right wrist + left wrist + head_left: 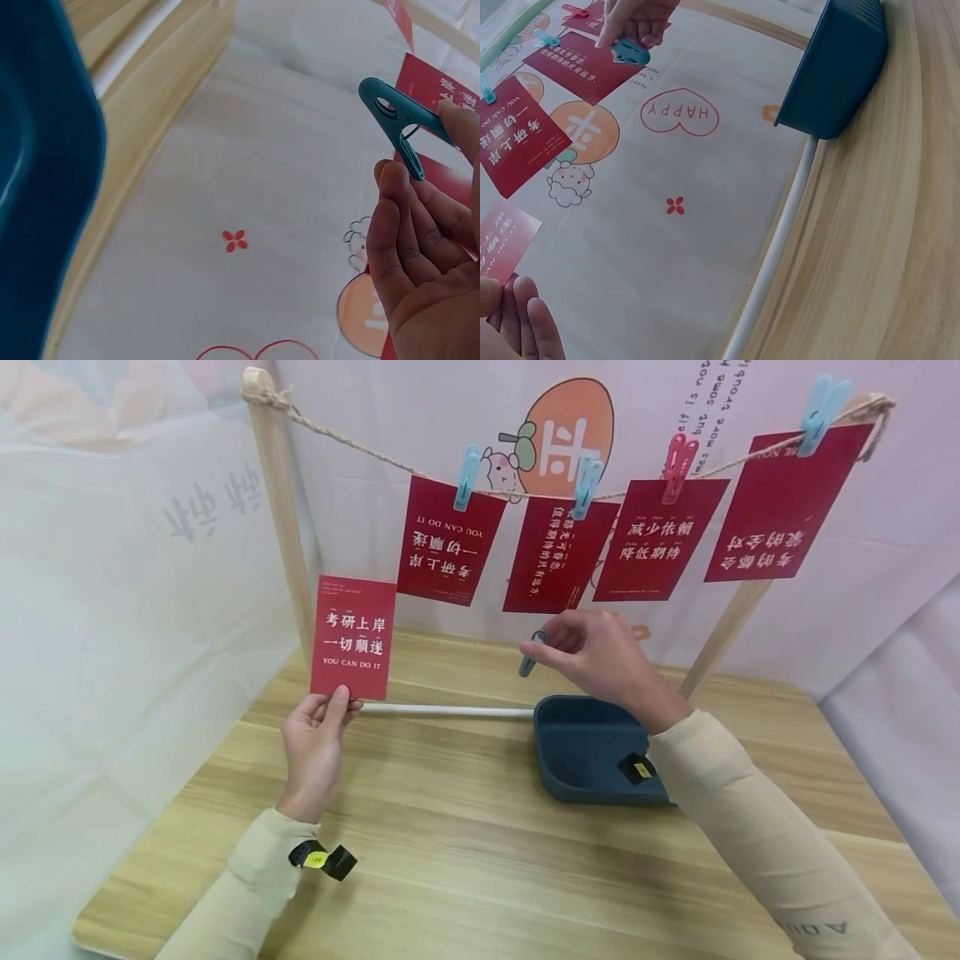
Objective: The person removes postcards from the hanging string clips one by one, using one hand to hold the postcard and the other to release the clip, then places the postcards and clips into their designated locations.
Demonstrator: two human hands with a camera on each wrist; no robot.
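Note:
My left hand pinches the bottom edge of a red card between thumb and fingers. The card stands upright, white lettering facing me, left of the hanging cards. In my right hand is a blue-green clothespin, its two handle ends between thumb and fingers. That hand is in front of and just below the hanging cards, apart from them. Several red cards hang along a twine line, among them a leftmost card under a light-blue clothespin and another card under a pink clothespin.
A left wooden post and a right wooden post carry the twine. On the wooden table sits a dark blue tray, partly behind my right forearm. A white rod runs leftward from it. Printed white cloth stands behind.

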